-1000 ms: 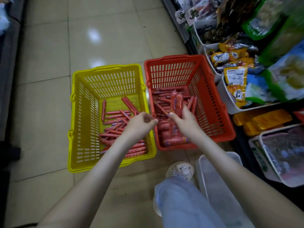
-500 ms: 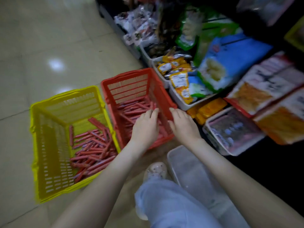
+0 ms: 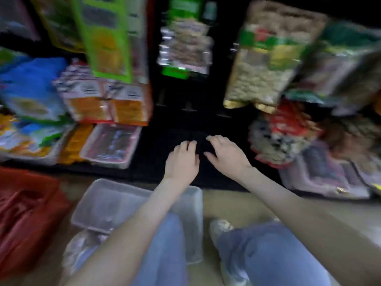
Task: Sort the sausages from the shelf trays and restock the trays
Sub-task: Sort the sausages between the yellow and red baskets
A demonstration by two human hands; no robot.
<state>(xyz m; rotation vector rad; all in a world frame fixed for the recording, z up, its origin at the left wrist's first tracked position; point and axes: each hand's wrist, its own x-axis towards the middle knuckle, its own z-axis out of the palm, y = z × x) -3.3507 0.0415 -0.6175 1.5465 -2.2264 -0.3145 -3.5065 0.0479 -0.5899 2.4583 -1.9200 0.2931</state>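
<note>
Down by the knees (image 3: pixel 268 254), a clear tray (image 3: pixel 115 201) on the floor (image 3: pixel 226 203); to its left, a red basket (image 3: pixel 31 178) with blurred sausages (image 3: pixel 16 209) inside. Farther on, left hand (image 3: pixel 182 159) and right hand (image 3: pixel 226 155) side by side over a dark shelf (image 3: pixel 175 124), fingers loosely spread, holding nothing. Beyond, blurred snack packets (image 3: pixel 261 65).

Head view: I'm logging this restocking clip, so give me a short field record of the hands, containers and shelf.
left hand: open, empty, over the dark shelf gap
right hand: open, empty, beside it at the same gap
clear plastic tray: on the floor, under the left forearm, looks empty
red basket: far left, sausages inside, blurred
snack packets: on both sides of the gap
image: motion-blurred
</note>
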